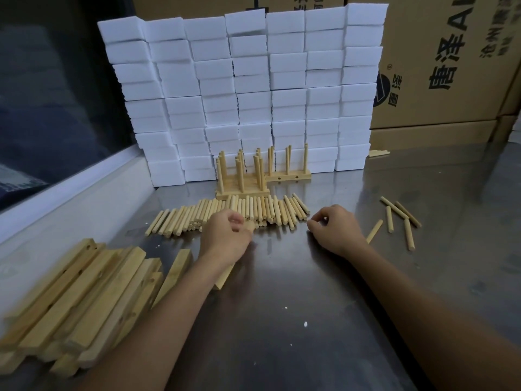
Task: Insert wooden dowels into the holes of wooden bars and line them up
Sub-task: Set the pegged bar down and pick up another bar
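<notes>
My left hand (225, 235) grips a wooden bar (223, 280) that runs under the palm; its ends show beyond the fingers and below the wrist. My right hand (335, 230) rests on the table with curled fingers, its fingertips at the right end of a row of loose dowels (242, 211). Whether it pinches a dowel is hidden. Behind the row stand finished bars with upright dowels (242, 190), and another such bar (287, 174) stands just behind to the right. A pile of bare bars (84, 300) lies at the near left.
Several stray dowels (400, 218) lie right of my right hand. A wall of white foam blocks (242, 94) closes the back of the steel table (282, 320). Cardboard boxes (439, 66) stand at the back right; a window ledge (70, 190) runs along the left.
</notes>
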`<state>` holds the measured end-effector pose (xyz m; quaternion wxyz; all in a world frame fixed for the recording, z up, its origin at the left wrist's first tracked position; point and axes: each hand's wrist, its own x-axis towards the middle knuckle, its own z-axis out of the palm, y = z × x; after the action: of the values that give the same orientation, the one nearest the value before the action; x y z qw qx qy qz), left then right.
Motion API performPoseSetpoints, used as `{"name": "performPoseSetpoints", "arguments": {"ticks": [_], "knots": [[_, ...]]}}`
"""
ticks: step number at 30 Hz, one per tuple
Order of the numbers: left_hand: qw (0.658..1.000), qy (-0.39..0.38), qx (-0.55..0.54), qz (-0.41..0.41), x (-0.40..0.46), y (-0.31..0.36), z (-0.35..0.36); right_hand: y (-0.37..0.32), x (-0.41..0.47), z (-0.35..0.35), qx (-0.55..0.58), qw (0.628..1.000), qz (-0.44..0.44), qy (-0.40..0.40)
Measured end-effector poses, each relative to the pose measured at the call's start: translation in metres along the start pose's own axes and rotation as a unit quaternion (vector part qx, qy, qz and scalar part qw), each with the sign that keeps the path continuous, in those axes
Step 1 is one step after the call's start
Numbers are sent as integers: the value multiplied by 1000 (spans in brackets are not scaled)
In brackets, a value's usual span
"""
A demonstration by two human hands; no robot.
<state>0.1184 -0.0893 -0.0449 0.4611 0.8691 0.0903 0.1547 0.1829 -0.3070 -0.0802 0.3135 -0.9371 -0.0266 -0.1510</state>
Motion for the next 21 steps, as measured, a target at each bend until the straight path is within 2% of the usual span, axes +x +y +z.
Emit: {"name": "performPoseSetpoints", "arguments": {"ticks": [4,9,15,21], "knots": [[971,-41,-232,-40,1,6,-6,-1,-1,-1,3,1000,-1,-1],[914,-104,-374,-120,-2,-3,-3,-2,-2,-1,5,1000,-2,-6],[875,-134,-451,-114,1,-10,-6,-5,-4,-3,5,1000,-2,-10],[902,-135,-399,-93,1,-11,-5,-7,-6,-3,-7,1000,-8,-12]]}}
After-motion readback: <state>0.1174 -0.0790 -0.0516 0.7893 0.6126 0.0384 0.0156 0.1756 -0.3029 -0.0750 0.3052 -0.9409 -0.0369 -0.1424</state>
